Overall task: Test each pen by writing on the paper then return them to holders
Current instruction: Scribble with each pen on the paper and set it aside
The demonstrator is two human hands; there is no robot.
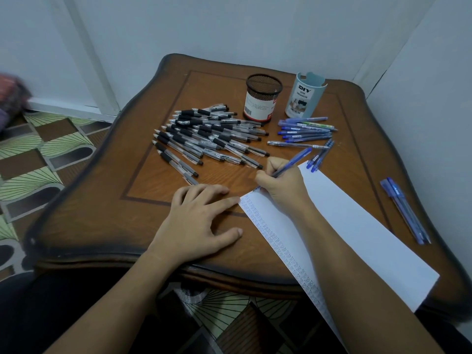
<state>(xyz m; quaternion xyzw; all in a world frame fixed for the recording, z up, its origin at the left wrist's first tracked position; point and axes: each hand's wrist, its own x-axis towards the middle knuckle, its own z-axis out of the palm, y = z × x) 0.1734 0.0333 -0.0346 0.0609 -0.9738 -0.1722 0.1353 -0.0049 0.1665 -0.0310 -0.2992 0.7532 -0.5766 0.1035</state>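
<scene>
Right hand [279, 185] fingers pinch a blue pen [293, 162] at the far corner of the paper [357, 226], left hand [201, 215] flat beside the paper, fingers spread, mesh cup [263, 98] and organizer [305, 95] stand beyond the paper

Dim, cool bluish light, shadows faint as I see it. Brightest patch is the paper [357, 238], lower right. Wide-angle bend at edges, table [102, 213] rim bows. Upper left, pinkish obj [11, 95] blurred.
</scene>
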